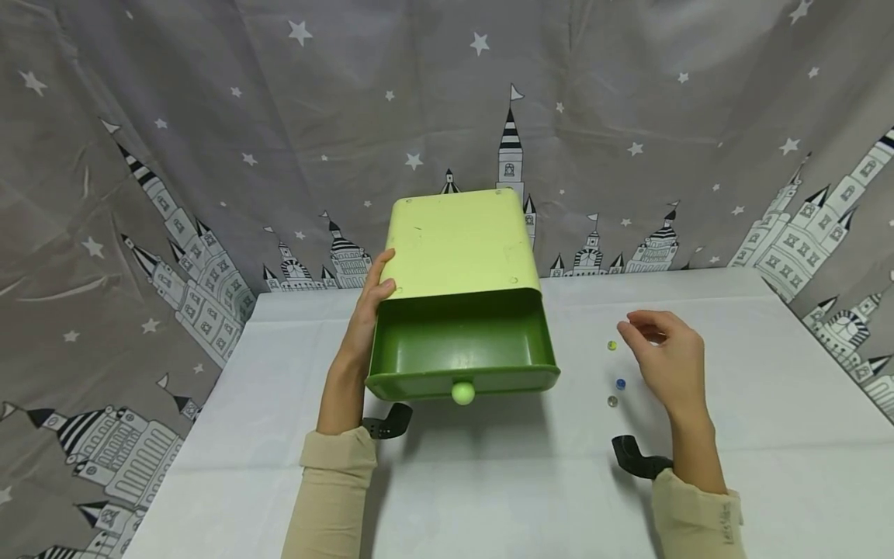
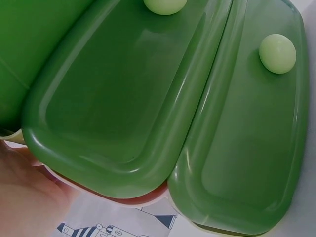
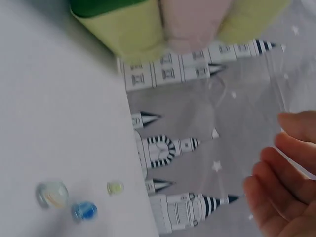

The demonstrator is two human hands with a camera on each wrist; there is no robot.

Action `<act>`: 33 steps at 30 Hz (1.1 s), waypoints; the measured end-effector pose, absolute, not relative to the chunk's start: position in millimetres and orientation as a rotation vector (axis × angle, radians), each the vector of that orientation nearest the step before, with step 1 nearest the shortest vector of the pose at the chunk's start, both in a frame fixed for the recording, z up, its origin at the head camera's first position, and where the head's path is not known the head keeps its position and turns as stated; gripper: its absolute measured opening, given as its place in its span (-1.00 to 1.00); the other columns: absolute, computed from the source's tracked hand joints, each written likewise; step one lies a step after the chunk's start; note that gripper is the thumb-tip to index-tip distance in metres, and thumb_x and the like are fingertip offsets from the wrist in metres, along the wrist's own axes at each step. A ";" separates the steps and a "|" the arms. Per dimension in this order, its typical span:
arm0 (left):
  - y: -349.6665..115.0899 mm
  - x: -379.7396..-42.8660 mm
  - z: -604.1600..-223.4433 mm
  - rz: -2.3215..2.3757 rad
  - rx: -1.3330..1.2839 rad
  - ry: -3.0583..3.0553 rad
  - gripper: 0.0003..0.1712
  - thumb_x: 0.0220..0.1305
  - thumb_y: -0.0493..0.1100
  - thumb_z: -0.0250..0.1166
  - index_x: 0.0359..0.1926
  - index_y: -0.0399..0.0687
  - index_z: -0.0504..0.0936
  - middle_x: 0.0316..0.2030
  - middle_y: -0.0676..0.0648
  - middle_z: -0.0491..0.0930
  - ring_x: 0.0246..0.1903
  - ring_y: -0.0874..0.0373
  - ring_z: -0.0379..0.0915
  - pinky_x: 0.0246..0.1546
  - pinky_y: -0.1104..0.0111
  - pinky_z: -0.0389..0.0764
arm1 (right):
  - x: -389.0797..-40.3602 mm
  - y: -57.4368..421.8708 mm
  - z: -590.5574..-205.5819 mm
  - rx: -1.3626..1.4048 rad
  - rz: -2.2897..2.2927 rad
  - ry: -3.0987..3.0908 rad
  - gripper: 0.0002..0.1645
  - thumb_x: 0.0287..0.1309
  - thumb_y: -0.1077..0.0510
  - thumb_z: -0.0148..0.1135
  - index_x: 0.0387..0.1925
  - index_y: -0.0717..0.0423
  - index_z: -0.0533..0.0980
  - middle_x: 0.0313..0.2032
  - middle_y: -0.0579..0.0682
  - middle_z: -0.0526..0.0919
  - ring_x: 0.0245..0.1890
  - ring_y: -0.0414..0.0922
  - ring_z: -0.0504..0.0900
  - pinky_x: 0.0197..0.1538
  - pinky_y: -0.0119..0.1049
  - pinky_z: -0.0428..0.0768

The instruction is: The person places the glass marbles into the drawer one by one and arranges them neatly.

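Observation:
A small chest of drawers point(image 1: 457, 244) with a pale yellow top stands on the table, its green top drawer point(image 1: 463, 380) pulled out. Inside that drawer no object shows. My left hand point(image 1: 365, 318) rests along the chest's left side, fingertips at the top edge. To the right of the chest lie a yellow-green marble point(image 1: 611, 345), a blue marble point(image 1: 621, 384) and a clear marble point(image 1: 612, 401). Just right of the yellow-green one hovers my right hand point(image 1: 667, 357), fingers loosely bent; nothing shows between them in the right wrist view.
Lower green drawer fronts point(image 2: 123, 108) with round pale knobs point(image 2: 278, 53) are closed in the left wrist view. The chest's tiers are yellow and pink point(image 3: 195, 22). A white cloth point(image 1: 489, 497) covers the table; a grey castle-print curtain point(image 1: 349, 101) hangs behind.

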State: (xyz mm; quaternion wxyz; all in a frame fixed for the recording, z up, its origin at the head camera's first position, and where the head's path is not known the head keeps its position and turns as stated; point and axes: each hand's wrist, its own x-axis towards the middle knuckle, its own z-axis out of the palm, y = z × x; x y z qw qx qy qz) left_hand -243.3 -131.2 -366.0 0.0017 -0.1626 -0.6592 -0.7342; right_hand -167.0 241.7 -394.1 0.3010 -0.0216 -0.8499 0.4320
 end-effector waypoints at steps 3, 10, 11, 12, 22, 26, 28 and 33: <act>-131.3 -243.5 -366.2 -2.299 -0.508 -2.069 -0.33 0.39 -0.01 -0.12 0.50 0.19 0.04 0.47 0.11 -0.09 0.34 0.18 -0.04 0.30 0.09 0.03 | -165.7 253.3 -396.9 -0.030 1.131 -2.362 -0.77 0.16 0.24 0.36 -0.21 0.35 0.66 -0.25 0.19 0.68 -0.33 -0.46 0.46 -0.23 -0.58 0.41; -130.9 -244.2 -366.6 -2.295 -0.492 -2.079 -0.32 0.38 0.00 -0.12 0.50 0.19 0.03 0.48 0.10 -0.12 0.35 0.17 -0.07 0.32 0.07 0.00 | -161.9 280.3 -403.7 0.061 1.175 -2.629 -0.66 0.21 0.13 0.35 -0.08 0.32 0.64 -0.11 0.24 0.65 -0.17 0.02 0.63 -0.19 -0.41 0.48; -130.8 -244.0 -366.7 -2.293 -0.489 -2.081 -0.31 0.38 0.00 -0.12 0.51 0.19 0.03 0.48 0.11 -0.13 0.35 0.17 -0.07 0.32 0.08 0.00 | -161.9 283.0 -405.3 0.076 1.177 -2.658 -0.65 0.21 0.13 0.35 -0.08 0.32 0.64 -0.10 0.25 0.65 -0.13 0.10 0.62 -0.16 -0.35 0.48; -130.8 -243.9 -366.8 -2.295 -0.488 -2.080 -0.31 0.38 0.00 -0.12 0.51 0.19 0.03 0.48 0.11 -0.13 0.35 0.17 -0.07 0.31 0.08 0.01 | -161.9 285.3 -407.0 0.089 1.186 -2.681 -0.66 0.21 0.15 0.35 -0.07 0.33 0.63 -0.08 0.25 0.64 -0.09 0.15 0.61 -0.12 -0.28 0.50; -130.4 -242.8 -367.2 -2.320 -0.503 -2.053 -0.32 0.40 -0.02 -0.13 0.51 0.17 0.01 0.48 0.10 -0.12 0.34 0.17 -0.03 0.30 0.11 0.06 | -166.9 292.4 -427.9 0.157 1.271 -2.850 -0.66 0.15 0.21 0.36 -0.07 0.35 0.63 0.01 0.28 0.59 0.01 0.24 0.52 0.03 0.10 0.45; -129.7 -242.9 -367.0 -2.345 -0.517 -2.027 -0.33 0.40 -0.04 -0.14 0.50 0.17 0.01 0.46 0.09 -0.09 0.31 0.15 0.01 0.27 0.13 0.11 | -168.4 292.3 -434.0 0.153 1.277 -2.881 -0.70 0.14 0.22 0.36 -0.11 0.33 0.64 -0.01 0.27 0.60 0.00 0.22 0.51 0.01 0.10 0.44; -129.2 -242.9 -366.9 -2.367 -0.527 -2.007 -0.35 0.41 -0.05 -0.14 0.49 0.18 0.02 0.44 0.07 -0.05 0.28 0.13 0.05 0.23 0.15 0.15 | -168.9 292.1 -436.5 0.149 1.277 -2.896 -0.70 0.13 0.22 0.37 -0.12 0.33 0.64 -0.02 0.26 0.61 0.00 0.22 0.51 0.01 0.12 0.45; -128.1 -242.8 -367.2 -2.409 -0.545 -1.968 -0.38 0.42 -0.08 -0.17 0.47 0.19 0.02 0.40 0.04 0.02 0.21 0.11 0.11 0.16 0.20 0.23 | -170.7 292.9 -442.4 0.134 1.289 -2.951 -0.70 0.15 0.22 0.36 -0.12 0.35 0.63 -0.06 0.27 0.62 -0.04 0.21 0.55 -0.06 0.10 0.50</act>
